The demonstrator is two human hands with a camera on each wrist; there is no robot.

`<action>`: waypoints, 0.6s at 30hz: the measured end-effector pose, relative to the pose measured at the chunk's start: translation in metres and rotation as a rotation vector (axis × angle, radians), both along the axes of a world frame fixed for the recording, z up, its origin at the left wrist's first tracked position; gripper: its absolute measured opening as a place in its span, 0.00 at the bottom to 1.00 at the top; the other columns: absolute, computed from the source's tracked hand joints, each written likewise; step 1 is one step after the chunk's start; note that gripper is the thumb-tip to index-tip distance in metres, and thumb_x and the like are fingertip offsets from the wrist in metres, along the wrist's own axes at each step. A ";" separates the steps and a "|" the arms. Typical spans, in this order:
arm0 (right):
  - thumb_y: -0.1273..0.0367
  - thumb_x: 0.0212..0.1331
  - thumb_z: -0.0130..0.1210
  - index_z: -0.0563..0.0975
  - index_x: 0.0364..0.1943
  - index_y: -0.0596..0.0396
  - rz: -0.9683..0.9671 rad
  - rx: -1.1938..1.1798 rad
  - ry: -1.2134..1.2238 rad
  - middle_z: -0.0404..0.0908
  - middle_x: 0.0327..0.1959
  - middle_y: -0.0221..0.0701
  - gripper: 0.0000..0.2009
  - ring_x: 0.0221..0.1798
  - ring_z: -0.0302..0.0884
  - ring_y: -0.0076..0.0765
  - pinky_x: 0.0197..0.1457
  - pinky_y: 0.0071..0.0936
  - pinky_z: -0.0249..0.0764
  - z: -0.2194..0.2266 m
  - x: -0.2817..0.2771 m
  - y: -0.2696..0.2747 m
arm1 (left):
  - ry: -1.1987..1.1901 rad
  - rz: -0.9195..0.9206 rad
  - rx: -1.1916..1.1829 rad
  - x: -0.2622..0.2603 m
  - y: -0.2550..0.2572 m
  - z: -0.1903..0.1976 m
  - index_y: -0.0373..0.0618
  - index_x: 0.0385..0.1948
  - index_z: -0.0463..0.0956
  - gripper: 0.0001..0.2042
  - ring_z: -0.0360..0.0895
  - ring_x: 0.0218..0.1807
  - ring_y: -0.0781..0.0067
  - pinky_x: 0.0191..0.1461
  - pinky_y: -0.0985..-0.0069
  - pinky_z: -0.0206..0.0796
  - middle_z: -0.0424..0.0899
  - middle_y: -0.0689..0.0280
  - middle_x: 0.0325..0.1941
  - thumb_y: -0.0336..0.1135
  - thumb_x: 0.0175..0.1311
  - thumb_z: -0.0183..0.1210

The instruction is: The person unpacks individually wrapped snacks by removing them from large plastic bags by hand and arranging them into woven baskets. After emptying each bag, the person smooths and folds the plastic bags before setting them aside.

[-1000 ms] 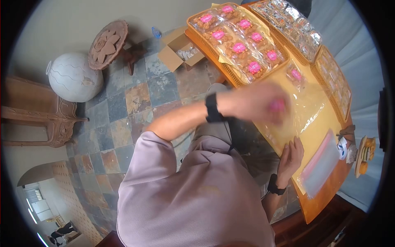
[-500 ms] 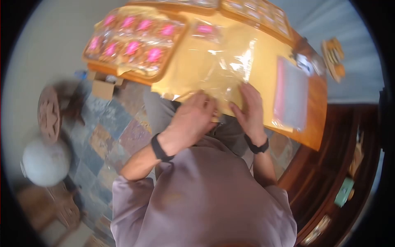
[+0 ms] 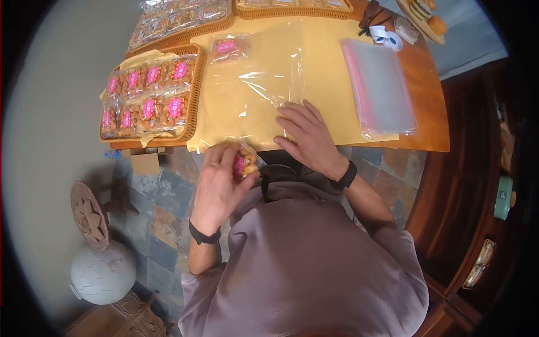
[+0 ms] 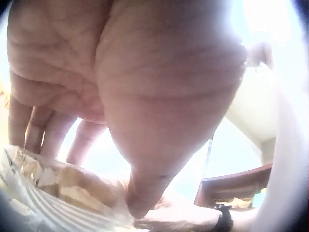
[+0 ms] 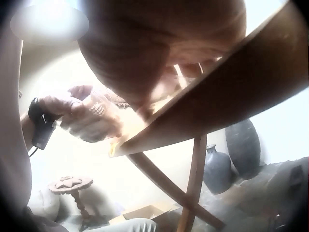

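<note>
In the head view my left hand (image 3: 216, 182) grips a small clear packet (image 3: 245, 162) of brown snack pieces with a pink label, at the table's near edge. The left wrist view shows fingers and thumb on either side of this packet (image 4: 82, 191). My right hand (image 3: 309, 137) rests with fingers extended on the near right part of a large clear plastic bag (image 3: 258, 84). That bag lies flat on yellow paper. Another pink-labelled packet (image 3: 227, 48) lies at the bag's far left corner.
A wicker tray (image 3: 196, 92) of similar packets stands on the left. More trays (image 3: 224, 25) line the far side. A stack of clear bags (image 3: 382, 87) lies to the right, near a white roll (image 3: 387, 38). A dark wooden cabinet (image 3: 449, 185) stands beyond the table's right end.
The left hand came from near the tray, blurred with a pink-labelled packet, down to the near table edge. The right hand now lies further onto the clear bag. The head view has turned.
</note>
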State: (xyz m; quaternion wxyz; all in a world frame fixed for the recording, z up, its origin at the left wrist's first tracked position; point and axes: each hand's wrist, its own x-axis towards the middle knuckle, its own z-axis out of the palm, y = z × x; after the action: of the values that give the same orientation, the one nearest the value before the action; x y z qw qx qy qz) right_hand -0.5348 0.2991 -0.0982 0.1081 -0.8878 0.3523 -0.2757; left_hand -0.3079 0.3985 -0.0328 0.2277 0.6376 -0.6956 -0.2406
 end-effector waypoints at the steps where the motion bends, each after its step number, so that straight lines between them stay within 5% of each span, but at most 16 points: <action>1: 0.65 0.61 0.65 0.80 0.52 0.56 -0.001 0.020 -0.008 0.77 0.62 0.37 0.17 0.70 0.69 0.46 0.77 0.53 0.58 -0.003 0.001 0.000 | -0.019 0.079 -0.033 0.004 0.001 -0.002 0.33 0.58 0.76 0.29 0.74 0.65 0.44 0.67 0.57 0.70 0.79 0.46 0.59 0.33 0.52 0.74; 3: 0.66 0.62 0.64 0.81 0.49 0.55 -0.012 0.000 -0.031 0.79 0.59 0.35 0.14 0.68 0.71 0.44 0.77 0.52 0.59 -0.005 0.002 0.000 | -0.131 0.087 -0.143 0.010 0.002 -0.009 0.38 0.59 0.76 0.30 0.79 0.59 0.44 0.61 0.60 0.75 0.79 0.47 0.62 0.33 0.51 0.75; 8: 0.69 0.65 0.61 0.84 0.42 0.54 -0.068 0.033 -0.154 0.85 0.50 0.33 0.07 0.62 0.78 0.44 0.75 0.52 0.61 0.004 0.006 -0.006 | 0.160 -0.080 0.027 0.006 -0.010 0.003 0.38 0.60 0.76 0.30 0.81 0.57 0.46 0.60 0.62 0.75 0.80 0.48 0.60 0.33 0.53 0.74; 14: 0.71 0.65 0.61 0.84 0.43 0.59 -0.038 0.048 -0.312 0.87 0.49 0.38 0.07 0.58 0.80 0.48 0.70 0.49 0.69 0.029 0.006 -0.016 | 0.026 -0.288 -0.079 -0.013 -0.029 0.009 0.36 0.64 0.72 0.30 0.82 0.51 0.46 0.55 0.62 0.76 0.77 0.48 0.60 0.34 0.58 0.71; 18: 0.73 0.65 0.61 0.84 0.42 0.62 -0.022 0.091 -0.400 0.86 0.50 0.42 0.07 0.58 0.80 0.52 0.63 0.42 0.75 0.035 0.003 -0.017 | 0.030 -0.297 -0.006 -0.020 -0.032 0.031 0.28 0.63 0.70 0.31 0.76 0.60 0.41 0.64 0.59 0.71 0.74 0.44 0.61 0.35 0.61 0.69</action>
State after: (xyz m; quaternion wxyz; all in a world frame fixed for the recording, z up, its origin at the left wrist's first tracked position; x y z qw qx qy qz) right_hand -0.5318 0.2821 -0.0634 0.2130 -0.8056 0.3458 -0.4314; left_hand -0.3283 0.3668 -0.0016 0.2020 0.5234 -0.7793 -0.2792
